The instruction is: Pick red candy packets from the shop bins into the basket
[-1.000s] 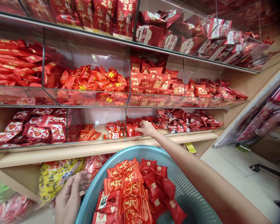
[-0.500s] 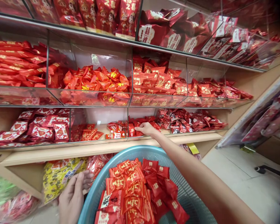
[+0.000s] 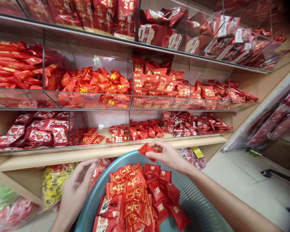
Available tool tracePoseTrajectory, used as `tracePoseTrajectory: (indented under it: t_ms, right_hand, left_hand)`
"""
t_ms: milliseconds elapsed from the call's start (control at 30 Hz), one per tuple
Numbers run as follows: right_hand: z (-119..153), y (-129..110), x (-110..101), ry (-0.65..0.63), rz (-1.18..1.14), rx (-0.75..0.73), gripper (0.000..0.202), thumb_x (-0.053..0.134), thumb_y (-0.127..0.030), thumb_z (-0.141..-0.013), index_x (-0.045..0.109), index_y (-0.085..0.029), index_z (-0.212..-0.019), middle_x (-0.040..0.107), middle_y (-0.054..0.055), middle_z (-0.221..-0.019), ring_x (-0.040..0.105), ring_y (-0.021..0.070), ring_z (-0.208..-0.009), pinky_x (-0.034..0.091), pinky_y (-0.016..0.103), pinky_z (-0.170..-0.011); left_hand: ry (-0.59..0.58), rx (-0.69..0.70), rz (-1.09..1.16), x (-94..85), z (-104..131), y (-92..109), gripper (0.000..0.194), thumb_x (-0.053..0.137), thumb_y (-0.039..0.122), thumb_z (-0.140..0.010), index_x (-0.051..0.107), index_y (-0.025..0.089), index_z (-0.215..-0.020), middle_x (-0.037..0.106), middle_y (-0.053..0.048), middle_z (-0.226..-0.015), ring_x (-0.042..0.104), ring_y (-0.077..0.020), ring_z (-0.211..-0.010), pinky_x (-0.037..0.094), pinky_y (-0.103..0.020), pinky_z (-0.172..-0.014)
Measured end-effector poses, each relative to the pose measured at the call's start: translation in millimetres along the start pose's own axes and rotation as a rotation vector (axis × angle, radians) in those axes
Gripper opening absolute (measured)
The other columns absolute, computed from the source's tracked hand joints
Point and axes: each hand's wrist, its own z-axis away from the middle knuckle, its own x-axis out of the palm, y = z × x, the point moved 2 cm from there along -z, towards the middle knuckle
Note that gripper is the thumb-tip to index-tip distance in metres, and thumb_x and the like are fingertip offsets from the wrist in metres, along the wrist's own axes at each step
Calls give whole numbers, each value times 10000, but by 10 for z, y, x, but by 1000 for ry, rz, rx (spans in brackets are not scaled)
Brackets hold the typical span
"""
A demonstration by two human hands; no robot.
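My right hand (image 3: 165, 154) pinches a small red candy packet (image 3: 145, 149) over the far rim of a teal plastic basket (image 3: 190, 190). Inside the basket lie orange-red packets with gold lettering (image 3: 132, 190) on the left and dark red packets (image 3: 160, 193) on the right. Beside the basket's left rim, my left hand (image 3: 78, 185) is raised with its fingers curved and apart, and nothing shows in it. Similar red packets (image 3: 148, 129) fill part of the low shelf compartment just beyond my right hand.
Clear-fronted shelves (image 3: 99, 111) hold several kinds of red wrapped sweets. Below the bottom board (image 3: 62, 154) sit a yellow bag (image 3: 52, 187) and other plastic bags. Tiled floor (image 3: 246, 174) lies to the right, with a dark wheeled leg (image 3: 268, 173) on it.
My right hand has drawn back from the low shelf compartment to above the basket with a red packet in it. My left hand has risen slightly.
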Motion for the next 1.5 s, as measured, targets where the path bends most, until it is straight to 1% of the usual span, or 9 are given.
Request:
tracePoseTrajectory:
  t_ms: [100, 167, 300, 533, 800, 933, 1067, 1333, 1500]
  right_hand:
    - [264, -102, 148, -98, 180, -44, 214, 643, -369, -729, 597, -190, -838, 620, 6, -833, 558, 152, -776, 427, 281, -718]
    - [364, -150, 219, -143, 264, -62, 204, 641, -356, -741, 597, -203, -869, 611, 4, -853, 546, 149, -786, 412, 279, -727]
    - [454, -182, 273, -206, 310, -94, 182, 627, -336, -764, 593, -209, -889, 593, 6, -860, 531, 142, -794, 392, 260, -711]
    - [505, -135, 256, -203, 224, -80, 265, 620, -420, -751, 612, -210, -913, 597, 5, -847, 528, 140, -779, 387, 256, -716]
    - [498, -140, 258, -159, 53, -54, 207, 549, -377, -813, 647, -195, -823, 606, 0, -793, 524, 123, -732, 401, 240, -687]
    - [466, -105, 224, -148, -25, -29, 232, 539, -389, -813, 660, -192, -797, 627, 4, -785, 536, 128, -738, 416, 250, -705]
    - [414, -51, 150, -100, -221, 91, 269, 564, -431, -780, 674, -192, -835, 659, 17, -838, 559, 136, -769, 441, 269, -733]
    - [368, 200, 13, 14, -559, 334, 286, 693, -420, -662, 659, -154, -761, 635, -6, -709, 535, 88, -633, 432, 221, -639]
    - [390, 285, -72, 14, -614, 380, 319, 689, -448, -660, 658, -144, -751, 635, 2, -704, 534, 84, -615, 439, 226, -638]
  left_hand:
    - [-368, 193, -84, 303, -29, 455, 257, 554, 356, -777, 649, 240, -986, 627, -45, -1068, 546, -226, -1026, 400, -372, -938]
    - [-582, 274, -103, 502, 8, 649, 279, 523, 315, -806, 631, 279, -1061, 600, -32, -1125, 522, -211, -1062, 384, -377, -953]
    - [-788, 311, -139, 723, 100, 723, 267, 472, 290, -846, 620, 301, -1068, 620, -16, -1027, 553, -170, -958, 408, -340, -893]
    - [-751, 231, -151, 755, 139, 651, 178, 472, 333, -844, 583, 207, -786, 618, 7, -813, 553, -147, -800, 416, -265, -758]
    - [-694, 245, -136, 766, 181, 699, 186, 434, 335, -858, 554, 204, -804, 600, -4, -832, 538, -156, -817, 406, -269, -764]
    - [-667, 194, -59, 800, 156, 687, 189, 459, 343, -844, 545, 189, -777, 568, 7, -742, 515, -132, -704, 405, -238, -655]
    - [-666, 73, 60, 867, 78, 676, 190, 499, 360, -819, 519, 174, -783, 500, 34, -638, 451, -93, -571, 347, -198, -524]
    - [-637, 68, 162, 1123, -122, 654, 188, 550, 340, -781, 497, 162, -748, 500, 41, -627, 457, -84, -574, 376, -214, -558]
    - [-682, -111, 274, 1278, -176, 590, 252, 604, 382, -734, 477, 164, -730, 499, 48, -604, 482, -82, -561, 400, -210, -549]
